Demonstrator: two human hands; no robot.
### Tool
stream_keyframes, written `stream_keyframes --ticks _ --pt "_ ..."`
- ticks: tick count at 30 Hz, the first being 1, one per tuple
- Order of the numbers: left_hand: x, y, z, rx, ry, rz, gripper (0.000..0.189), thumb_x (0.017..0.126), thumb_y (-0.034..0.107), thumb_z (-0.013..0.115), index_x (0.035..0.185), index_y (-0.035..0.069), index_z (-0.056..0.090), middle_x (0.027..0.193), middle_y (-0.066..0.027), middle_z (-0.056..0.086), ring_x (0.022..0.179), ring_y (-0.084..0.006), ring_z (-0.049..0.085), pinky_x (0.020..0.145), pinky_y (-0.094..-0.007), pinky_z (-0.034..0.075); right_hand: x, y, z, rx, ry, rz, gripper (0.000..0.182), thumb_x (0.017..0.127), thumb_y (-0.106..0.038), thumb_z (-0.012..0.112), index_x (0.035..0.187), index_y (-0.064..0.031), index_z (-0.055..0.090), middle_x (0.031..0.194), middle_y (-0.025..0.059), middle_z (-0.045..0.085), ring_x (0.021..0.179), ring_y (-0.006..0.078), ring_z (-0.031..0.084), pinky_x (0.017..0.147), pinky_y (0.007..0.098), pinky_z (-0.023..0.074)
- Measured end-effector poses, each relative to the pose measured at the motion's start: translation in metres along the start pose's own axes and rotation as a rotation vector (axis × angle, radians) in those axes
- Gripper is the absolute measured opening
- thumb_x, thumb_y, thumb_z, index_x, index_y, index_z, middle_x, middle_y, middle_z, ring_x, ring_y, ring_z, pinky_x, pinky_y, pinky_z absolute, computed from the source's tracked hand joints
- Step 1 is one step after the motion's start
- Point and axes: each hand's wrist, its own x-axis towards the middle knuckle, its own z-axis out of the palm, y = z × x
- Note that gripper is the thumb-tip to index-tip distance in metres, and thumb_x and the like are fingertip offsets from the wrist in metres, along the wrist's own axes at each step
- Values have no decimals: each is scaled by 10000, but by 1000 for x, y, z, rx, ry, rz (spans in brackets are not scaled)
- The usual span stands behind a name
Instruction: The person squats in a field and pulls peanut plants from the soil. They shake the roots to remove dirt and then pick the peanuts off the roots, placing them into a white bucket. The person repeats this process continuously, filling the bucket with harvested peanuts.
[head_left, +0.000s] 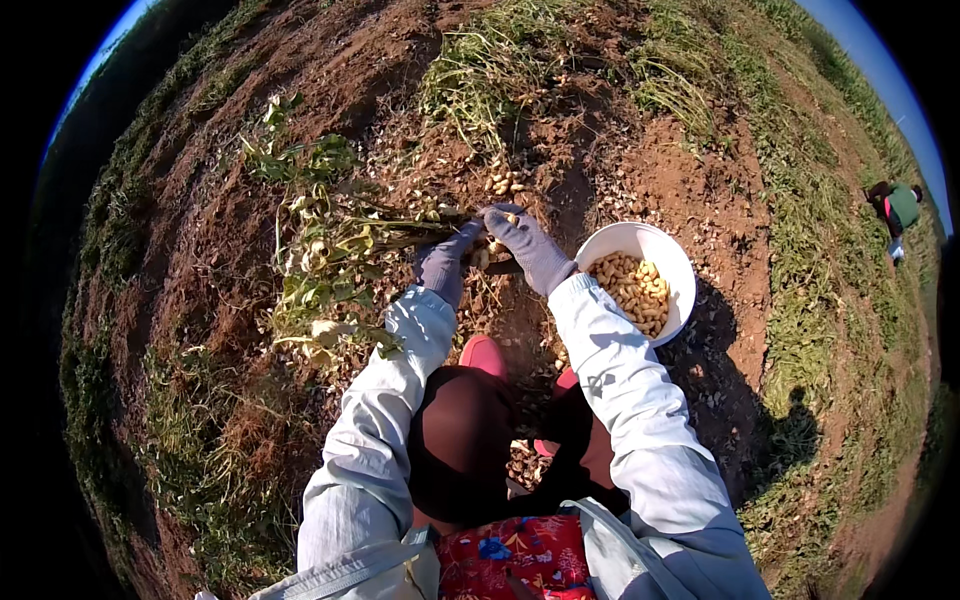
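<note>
My left hand (444, 264), in a grey knit glove, is closed around the stems of an uprooted peanut plant (367, 231), whose leafy tops spread out to the left. Beside it my right hand (531, 247), gloved alike, has its fingers at the root end, touching peanut pods (487, 253) that hang there. A pod shows at the right fingertips; how firmly they hold it cannot be told. Just right of my right wrist stands a white plastic bucket (679, 259), partly filled with unshelled peanuts (634, 289).
Loose peanut pods (504, 182) lie on the reddish soil beyond my hands. Pulled peanut plants (480, 82) lie ahead, and more vines (217, 435) are heaped at lower left. Pink shoes (484, 355) are below my hands. Far right, a person (900, 206) bends over the field.
</note>
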Motion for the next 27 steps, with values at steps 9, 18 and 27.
stream_keyframes --ticks 9,18,27 --pt "15 -28 12 13 72 -50 168 852 190 646 803 29 639 707 -24 620 559 -112 556 506 -243 469 10 32 -24 -227 214 -205 202 885 -241 618 928 -44 599 761 28 583 670 85 512 589 259 428" --pt "27 -36 9 17 -15 -151 195 867 247 616 857 52 621 785 -27 620 653 -156 597 621 -299 529 -14 -1 -30 -739 295 -118 434 851 -445 609 973 -29 614 835 67 650 746 164 607 685 293 487" --pt "16 -47 37 -120 35 -210 154 832 177 656 870 28 650 800 -31 637 679 -159 623 549 -284 537 -36 -33 -28 -998 364 -46 542 840 -523 548 971 -3 628 809 205 650 791 334 642 710 382 489"
